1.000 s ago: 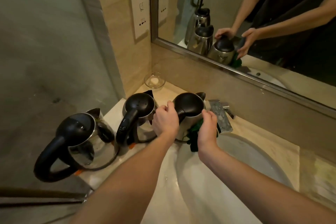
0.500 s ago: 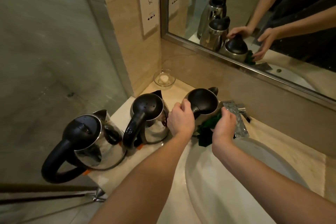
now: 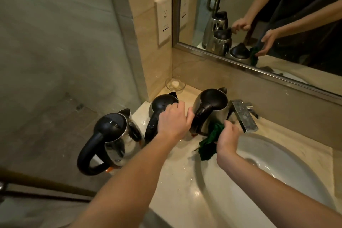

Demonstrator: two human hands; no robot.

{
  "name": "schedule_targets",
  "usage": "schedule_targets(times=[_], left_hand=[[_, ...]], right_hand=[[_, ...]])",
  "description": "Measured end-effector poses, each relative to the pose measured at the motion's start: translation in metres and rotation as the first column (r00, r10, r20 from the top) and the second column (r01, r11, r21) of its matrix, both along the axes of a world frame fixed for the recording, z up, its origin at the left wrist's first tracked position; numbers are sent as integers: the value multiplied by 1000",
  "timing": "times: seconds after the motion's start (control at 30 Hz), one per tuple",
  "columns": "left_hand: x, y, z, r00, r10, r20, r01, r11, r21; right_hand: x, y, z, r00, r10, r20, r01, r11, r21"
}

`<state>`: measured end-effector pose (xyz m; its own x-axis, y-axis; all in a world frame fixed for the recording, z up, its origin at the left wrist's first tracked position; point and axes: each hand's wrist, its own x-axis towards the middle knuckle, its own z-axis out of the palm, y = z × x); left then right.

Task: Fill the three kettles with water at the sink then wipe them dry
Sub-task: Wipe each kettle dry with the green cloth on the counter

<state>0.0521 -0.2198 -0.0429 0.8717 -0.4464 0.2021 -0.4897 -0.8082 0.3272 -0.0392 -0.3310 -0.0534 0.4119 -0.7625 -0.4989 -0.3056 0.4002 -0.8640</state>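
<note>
Three steel kettles with black lids and handles stand in a row on the wet countertop left of the sink. The left kettle (image 3: 111, 135) is untouched. My left hand (image 3: 174, 122) lies over the middle kettle (image 3: 162, 103), its fingers curled around the top of the handle. The right kettle (image 3: 212, 105) stands beside the faucet, its handle free. My right hand (image 3: 227, 137) grips a dark green cloth (image 3: 209, 142) and presses it against the lower side of the right kettle.
A square chrome faucet (image 3: 242, 114) juts over the white sink basin (image 3: 286, 163). A small glass dish (image 3: 174, 84) sits in the back corner. A mirror (image 3: 259, 24) spans the wall behind. A wall socket (image 3: 163, 22) is above the kettles. Water drops lie on the counter (image 3: 185, 181).
My left hand has let go of the right kettle's handle and moved left onto the middle kettle. My right hand with the cloth has slid lower on the right kettle's side.
</note>
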Motion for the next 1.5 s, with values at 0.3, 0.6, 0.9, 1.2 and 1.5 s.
schedule_targets(times=[0.3,0.6,0.9,1.2,1.5], left_hand=[[5,65,-11,938,267,-223,-301,944,-137],[20,61,-49,657,245,-712,-643,675,-361],[-7,64,-49,671,247,-699,-635,679,-370],[-44,76,-45,666,210,-716,-621,688,-375],[-80,94,-51,732,141,-667,-527,737,-423]], right_hand=[[-10,50,8,998,60,19,-61,997,45],[-14,67,5,996,89,29,-91,993,74],[-25,67,8,997,61,52,-65,994,82],[-37,87,18,991,34,129,-52,989,138],[-42,115,25,980,-63,187,20,975,222]])
